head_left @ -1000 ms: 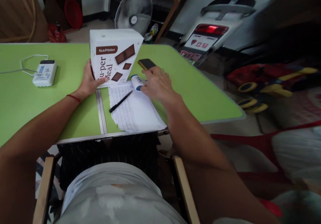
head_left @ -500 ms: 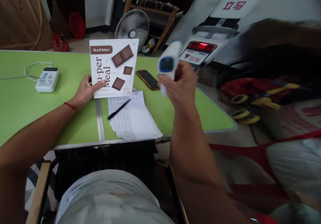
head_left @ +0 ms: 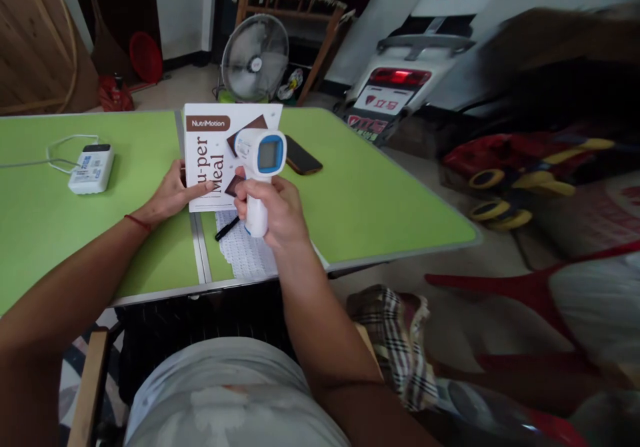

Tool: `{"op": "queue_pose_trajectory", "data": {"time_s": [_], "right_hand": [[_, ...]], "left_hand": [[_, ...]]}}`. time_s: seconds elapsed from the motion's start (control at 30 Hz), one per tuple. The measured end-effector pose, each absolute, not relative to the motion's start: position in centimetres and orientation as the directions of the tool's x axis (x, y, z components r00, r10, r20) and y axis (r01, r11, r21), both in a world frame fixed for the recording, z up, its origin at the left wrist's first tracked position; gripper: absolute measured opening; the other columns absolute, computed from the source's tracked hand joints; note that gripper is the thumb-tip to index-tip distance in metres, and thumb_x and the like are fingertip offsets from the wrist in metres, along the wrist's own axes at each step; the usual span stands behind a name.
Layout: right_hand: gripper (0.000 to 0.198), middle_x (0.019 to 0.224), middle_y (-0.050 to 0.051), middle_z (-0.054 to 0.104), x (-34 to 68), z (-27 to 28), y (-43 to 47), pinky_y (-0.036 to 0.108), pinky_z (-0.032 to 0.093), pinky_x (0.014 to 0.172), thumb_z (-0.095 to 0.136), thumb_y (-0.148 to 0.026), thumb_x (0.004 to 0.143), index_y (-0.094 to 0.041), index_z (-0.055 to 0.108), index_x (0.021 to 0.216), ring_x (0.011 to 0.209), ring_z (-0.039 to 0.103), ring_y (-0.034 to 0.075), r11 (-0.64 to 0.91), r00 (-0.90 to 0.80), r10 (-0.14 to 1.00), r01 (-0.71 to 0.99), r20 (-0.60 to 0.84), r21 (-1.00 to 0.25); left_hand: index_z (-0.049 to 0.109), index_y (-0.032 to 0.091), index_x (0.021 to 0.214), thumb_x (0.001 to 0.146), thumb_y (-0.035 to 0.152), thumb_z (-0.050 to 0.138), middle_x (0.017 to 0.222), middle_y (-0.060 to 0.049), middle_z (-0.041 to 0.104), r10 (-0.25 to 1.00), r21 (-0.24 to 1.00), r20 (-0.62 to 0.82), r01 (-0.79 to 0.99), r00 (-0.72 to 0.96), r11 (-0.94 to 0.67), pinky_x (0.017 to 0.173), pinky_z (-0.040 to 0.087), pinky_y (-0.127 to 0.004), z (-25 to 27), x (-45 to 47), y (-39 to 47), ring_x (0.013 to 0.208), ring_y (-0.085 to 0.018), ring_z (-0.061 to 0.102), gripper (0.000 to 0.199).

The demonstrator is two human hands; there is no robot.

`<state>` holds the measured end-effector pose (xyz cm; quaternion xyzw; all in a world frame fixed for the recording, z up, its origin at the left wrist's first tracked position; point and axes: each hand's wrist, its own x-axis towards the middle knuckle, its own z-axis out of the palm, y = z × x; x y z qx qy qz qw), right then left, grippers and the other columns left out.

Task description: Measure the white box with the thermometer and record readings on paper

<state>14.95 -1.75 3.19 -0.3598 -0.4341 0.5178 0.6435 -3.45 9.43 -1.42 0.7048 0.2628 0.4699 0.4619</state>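
Note:
My left hand (head_left: 175, 193) grips the left side of a white NutriMotion box (head_left: 203, 153), thumb across its front. The box stands upright above the table, its printed face towards me. Closed round the handle of a white and blue infrared thermometer (head_left: 257, 213) is my right hand (head_left: 280, 210). The thermometer's head covers part of the box's right side, its small screen facing me; a gap between the two cannot be judged. Beneath them lie written paper sheets (head_left: 245, 250) and a black pen (head_left: 227, 229), both partly hidden.
On the green table (head_left: 380, 213) a dark phone (head_left: 303, 155) lies right of the box. A white corded device (head_left: 91, 169) sits at the left. Behind the table stand a fan (head_left: 250, 60) and a scooter (head_left: 400, 77). A red chair (head_left: 505, 285) is at the right.
My right hand has brought the thermometer left and lower, from beside the box to in front of it. The box, still in my left hand, appears slightly lower in view.

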Motion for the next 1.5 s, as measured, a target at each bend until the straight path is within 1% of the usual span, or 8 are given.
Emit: {"op": "queue_pose_trajectory", "data": {"time_s": [0.23, 0.37, 0.47, 0.67, 0.9, 1.1, 1.23, 1.5], "right_hand": [[0.029, 0.06, -0.006, 0.057, 14.3, 2.4, -0.6, 0.026, 0.04, 0.046, 0.076, -0.042, 0.066, -0.022, 0.064, 0.082, 0.048, 0.047, 0.008, 0.183, 0.151, 0.979, -0.349, 0.137, -0.919], [0.029, 0.06, -0.006, 0.057, 14.4, 2.7, -0.7, 0.025, 0.04, 0.045, 0.076, -0.043, 0.067, -0.022, 0.064, 0.081, 0.048, 0.049, 0.008, 0.16, 0.141, 0.983, -0.33, 0.119, -0.93], [0.026, 0.06, -0.006, 0.057, 14.3, 3.0, -1.0, 0.025, 0.04, 0.044, 0.076, -0.042, 0.069, -0.021, 0.063, 0.078, 0.048, 0.049, 0.008, 0.152, 0.171, 0.98, -0.311, 0.102, -0.938], [0.022, 0.057, -0.006, 0.057, 13.1, 3.5, -1.4, 0.024, 0.039, 0.043, 0.075, -0.038, 0.07, -0.021, 0.061, 0.073, 0.047, 0.048, 0.008, 0.15, 0.195, 0.977, -0.359, 0.083, -0.921], [0.023, 0.057, -0.006, 0.055, 12.2, 3.2, -1.3, 0.024, 0.041, 0.045, 0.074, -0.04, 0.073, -0.022, 0.061, 0.075, 0.048, 0.049, 0.008, 0.164, 0.226, 0.971, -0.367, 0.084, -0.916], [0.021, 0.057, -0.006, 0.055, 12.2, 3.1, -1.2, 0.024, 0.04, 0.044, 0.074, -0.038, 0.073, -0.023, 0.061, 0.077, 0.049, 0.048, 0.009, 0.158, 0.233, 0.969, -0.36, 0.075, -0.92], [0.024, 0.056, -0.007, 0.053, 12.3, 2.9, -1.0, 0.025, 0.038, 0.044, 0.075, -0.04, 0.073, -0.023, 0.058, 0.075, 0.047, 0.046, 0.008, 0.181, 0.226, 0.968, -0.336, 0.108, -0.924], [0.027, 0.059, -0.007, 0.053, 12.6, 2.8, -1.0, 0.026, 0.039, 0.045, 0.076, -0.044, 0.074, -0.024, 0.059, 0.081, 0.048, 0.046, 0.009, 0.173, 0.195, 0.974, -0.325, 0.113, -0.93]], "left_hand": [[0.064, 0.015, 0.117, 0.071, 0.05, 0.089, 0.119, -0.015, 0.073, 0.79, 0.913, 0.365, -0.022, 0.493, -0.408, 0.095, 0.059, -0.049, 0.8, -3.0, 8.2, 0.107, -0.031, 0.071, 0.063], [0.067, 0.015, 0.113, 0.072, 0.051, 0.089, 0.114, -0.014, 0.075, 0.755, 0.904, 0.378, -0.036, 0.535, -0.426, 0.093, 0.06, -0.048, 1.3, -2.9, 8.0, 0.103, -0.031, 0.072, 0.058], [0.067, 0.016, 0.114, 0.072, 0.05, 0.089, 0.114, -0.013, 0.075, 0.751, 0.901, 0.385, -0.042, 0.536, -0.432, 0.094, 0.06, -0.047, 1.3, -3.0, 8.0, 0.104, -0.03, 0.072, 0.059], [0.066, 0.016, 0.114, 0.074, 0.051, 0.088, 0.114, -0.013, 0.074, 0.735, 0.892, 0.401, -0.05, 0.547, -0.449, 0.091, 0.061, -0.046, 1.4, -3.1, 8.0, 0.105, -0.03, 0.071, 0.058], [0.066, 0.017, 0.115, 0.073, 0.055, 0.087, 0.116, -0.013, 0.074, 0.737, 0.895, 0.391, -0.04, 0.551, -0.445, 0.092, 0.062, -0.045, 1.5, -3.1, 8.0, 0.105, -0.03, 0.071, 0.06], [0.067, 0.018, 0.115, 0.072, 0.058, 0.086, 0.117, -0.012, 0.074, 0.719, 0.883, 0.412, -0.051, 0.56, -0.466, 0.096, 0.061, -0.048, 1.6, -2.9, 8.0, 0.107, -0.031, 0.07, 0.061], [0.067, 0.019, 0.113, 0.07, 0.061, 0.087, 0.115, -0.011, 0.075, 0.725, 0.883, 0.406, -0.036, 0.557, -0.467, 0.095, 0.061, -0.049, 1.7, -2.9, 7.9, 0.106, -0.031, 0.07, 0.063], [0.068, 0.018, 0.114, 0.073, 0.055, 0.087, 0.117, -0.012, 0.074, 0.724, 0.888, 0.405, -0.053, 0.559, -0.457, 0.096, 0.059, -0.049, 1.9, -2.9, 7.7, 0.106, -0.032, 0.07, 0.058]]}}
